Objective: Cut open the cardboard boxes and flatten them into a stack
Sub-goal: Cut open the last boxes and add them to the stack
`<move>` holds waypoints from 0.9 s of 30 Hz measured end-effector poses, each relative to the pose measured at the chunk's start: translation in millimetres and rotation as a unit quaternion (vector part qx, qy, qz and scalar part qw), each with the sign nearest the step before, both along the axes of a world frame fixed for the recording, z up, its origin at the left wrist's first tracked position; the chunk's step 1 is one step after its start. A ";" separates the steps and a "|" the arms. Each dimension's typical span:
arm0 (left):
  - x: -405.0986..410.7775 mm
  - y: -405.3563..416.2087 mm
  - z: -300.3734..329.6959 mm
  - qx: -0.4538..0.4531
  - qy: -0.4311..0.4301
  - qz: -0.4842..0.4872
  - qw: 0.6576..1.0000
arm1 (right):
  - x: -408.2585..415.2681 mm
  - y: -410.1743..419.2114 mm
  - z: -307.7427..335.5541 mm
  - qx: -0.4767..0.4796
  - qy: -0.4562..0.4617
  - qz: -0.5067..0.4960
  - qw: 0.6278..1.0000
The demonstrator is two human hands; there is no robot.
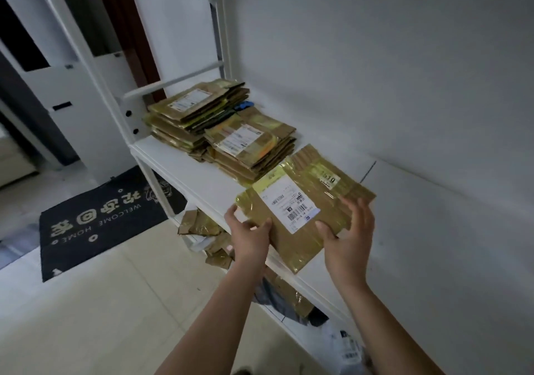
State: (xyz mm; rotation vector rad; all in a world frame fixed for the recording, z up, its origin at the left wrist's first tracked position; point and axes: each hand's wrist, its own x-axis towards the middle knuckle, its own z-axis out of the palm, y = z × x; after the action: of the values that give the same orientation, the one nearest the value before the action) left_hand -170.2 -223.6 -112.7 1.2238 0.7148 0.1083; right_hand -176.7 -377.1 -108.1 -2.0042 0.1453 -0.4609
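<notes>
Cardboard box [303, 205] held flat between both hands' grip.

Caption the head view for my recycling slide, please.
Both hands, left and right, hold a flattened box near two stacks on a shelf.
</notes>
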 end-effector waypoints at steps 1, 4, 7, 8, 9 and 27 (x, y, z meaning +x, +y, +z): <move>12.2 12.9 4.4 0.040 -0.021 -0.011 0.999 | 15.8 12.0 5.0 -0.015 -0.003 0.003 1.000; 57.5 53.1 17.0 0.130 -0.062 -0.029 0.989 | 69.6 48.3 18.6 -0.037 -0.005 0.009 0.999; 101.4 89.4 24.2 0.192 -0.094 -0.050 0.976 | 126.8 86.1 26.8 -0.046 0.004 0.038 0.998; 116.0 99.8 25.4 0.225 -0.099 -0.063 0.967 | 145.4 99.1 27.6 -0.051 0.006 0.049 0.997; 131.5 110.0 25.3 0.261 -0.097 -0.075 0.957 | 163.7 111.7 27.3 -0.058 0.007 0.055 0.997; 227.7 166.0 -46.9 0.633 0.022 -0.284 0.719 | 290.7 143.6 -47.1 -0.477 0.223 0.145 0.838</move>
State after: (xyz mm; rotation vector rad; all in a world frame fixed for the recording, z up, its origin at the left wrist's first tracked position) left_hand 57.5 -57.6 -159.6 2.7405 0.1715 0.0448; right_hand 114.0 -233.5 -155.2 -3.0360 -0.1427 0.2174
